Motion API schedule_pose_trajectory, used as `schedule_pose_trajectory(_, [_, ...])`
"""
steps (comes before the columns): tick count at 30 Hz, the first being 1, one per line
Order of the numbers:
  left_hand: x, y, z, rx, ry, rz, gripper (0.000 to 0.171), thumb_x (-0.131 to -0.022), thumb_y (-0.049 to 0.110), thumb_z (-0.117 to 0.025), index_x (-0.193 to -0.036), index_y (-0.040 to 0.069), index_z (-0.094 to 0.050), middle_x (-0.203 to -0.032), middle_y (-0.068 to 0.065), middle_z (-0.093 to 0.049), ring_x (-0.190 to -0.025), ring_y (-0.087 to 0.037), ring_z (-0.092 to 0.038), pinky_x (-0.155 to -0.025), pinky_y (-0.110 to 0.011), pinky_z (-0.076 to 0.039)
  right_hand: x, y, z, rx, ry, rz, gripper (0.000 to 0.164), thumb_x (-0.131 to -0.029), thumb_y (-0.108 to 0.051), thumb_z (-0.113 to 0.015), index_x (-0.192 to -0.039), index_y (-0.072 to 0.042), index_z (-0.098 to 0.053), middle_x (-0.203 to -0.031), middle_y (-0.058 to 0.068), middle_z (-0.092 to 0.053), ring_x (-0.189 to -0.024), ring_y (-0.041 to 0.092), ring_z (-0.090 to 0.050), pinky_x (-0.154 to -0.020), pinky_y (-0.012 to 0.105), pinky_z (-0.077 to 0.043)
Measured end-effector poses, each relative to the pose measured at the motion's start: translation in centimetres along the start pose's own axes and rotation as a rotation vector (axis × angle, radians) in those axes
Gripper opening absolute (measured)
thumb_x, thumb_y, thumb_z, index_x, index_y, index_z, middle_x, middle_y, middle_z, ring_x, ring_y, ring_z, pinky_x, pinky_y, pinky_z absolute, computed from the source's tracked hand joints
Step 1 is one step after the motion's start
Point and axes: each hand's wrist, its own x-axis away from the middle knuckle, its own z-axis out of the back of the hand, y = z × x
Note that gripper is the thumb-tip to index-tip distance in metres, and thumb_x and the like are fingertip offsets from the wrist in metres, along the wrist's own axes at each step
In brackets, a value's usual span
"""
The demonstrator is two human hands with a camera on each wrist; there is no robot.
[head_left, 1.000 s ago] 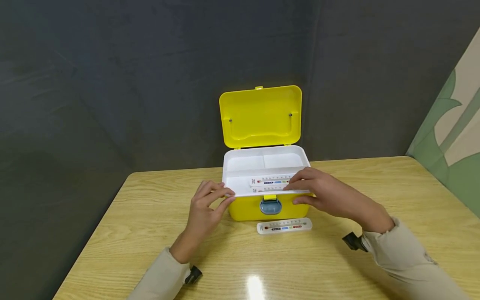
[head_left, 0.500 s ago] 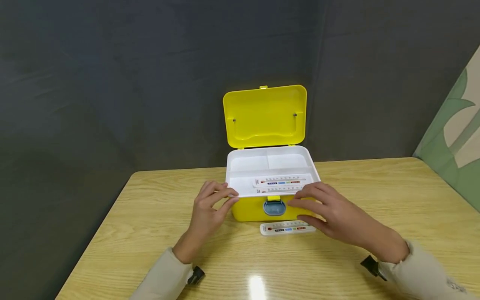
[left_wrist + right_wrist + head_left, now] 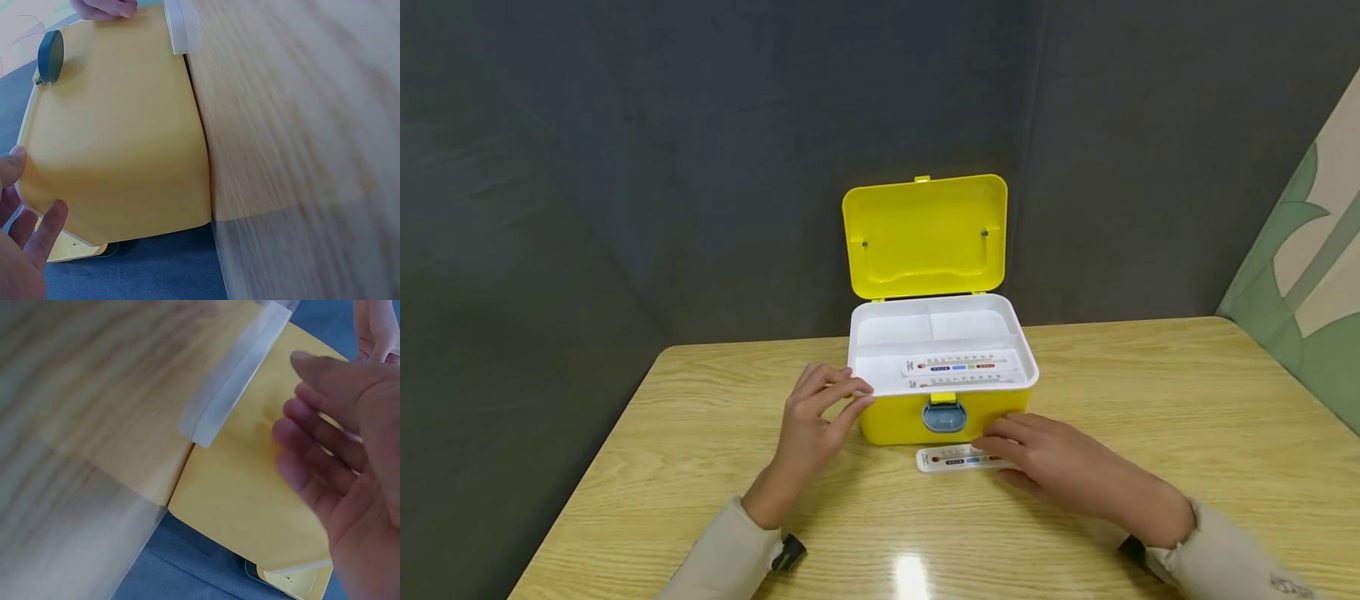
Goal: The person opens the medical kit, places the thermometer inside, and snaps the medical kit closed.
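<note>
A yellow storage box [image 3: 898,419] with a blue-grey latch [image 3: 944,417] stands with its lid [image 3: 925,237] raised. Its white inner tray [image 3: 880,367] has two flat white thermometers in the front compartment, an upper thermometer [image 3: 958,365] and a lower thermometer [image 3: 962,382]. My left hand [image 3: 816,425] holds the tray-and-box rim at the front left corner, thumb against the front. A third thermometer [image 3: 943,459] lies on the table before the box. Over its right end hovers my right hand [image 3: 1052,462]; the right wrist view shows the fingers [image 3: 312,434] spread, holding nothing.
The wooden table [image 3: 715,450] reaches out on both sides of the box. Behind it hangs a dark cloth wall [image 3: 737,167], with a green and beige patterned panel [image 3: 1300,258] at the right. Black straps with small mounts sit at both sleeves.
My right hand has left the tray, where it was at the lower thermometer, and come down to the thermometer on the table. My left hand stays at the box corner.
</note>
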Motion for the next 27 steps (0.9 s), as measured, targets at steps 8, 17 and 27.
schedule_pose_trajectory(8, [-0.02, -0.26, -0.24, 0.003, 0.014, -0.028, 0.014, -0.077, 0.005, -0.084, -0.087, 0.011, -0.077, -0.083, -0.001, -0.06, -0.097, -0.021, -0.061, -0.098, -0.023, -0.053, 0.23, -0.4, -0.48, 0.032, -0.084, -0.046, 0.033, -0.079, -0.013, -0.083, -0.111, -0.015, -0.072, -0.106, 0.001, -0.065, -0.086, 0.013, -0.059, -0.073, 0.029, -0.058])
schedule_pose_trajectory(17, [0.07, -0.32, -0.25, -0.014, 0.007, -0.028, 0.014, -0.077, 0.005, -0.083, -0.087, 0.011, -0.077, -0.082, -0.002, -0.058, -0.094, -0.019, -0.059, -0.096, -0.031, -0.057, 0.07, -0.72, -0.45, -0.02, -0.188, -0.093, 0.029, -0.083, -0.01, -0.079, -0.109, -0.017, -0.072, -0.104, -0.001, -0.063, -0.087, 0.013, -0.057, -0.075, 0.027, -0.058])
schedule_pose_trajectory(27, [0.03, -0.25, -0.24, -0.009, 0.016, -0.043, 0.015, -0.076, 0.003, -0.083, -0.087, 0.011, -0.077, -0.083, 0.0, -0.059, -0.095, -0.02, -0.06, -0.097, -0.03, -0.057, 0.08, -0.87, -0.44, -0.013, -0.143, -0.058, 0.038, -0.081, -0.015, -0.082, -0.117, -0.021, -0.071, -0.105, -0.003, -0.065, -0.088, 0.011, -0.06, -0.076, 0.028, -0.058])
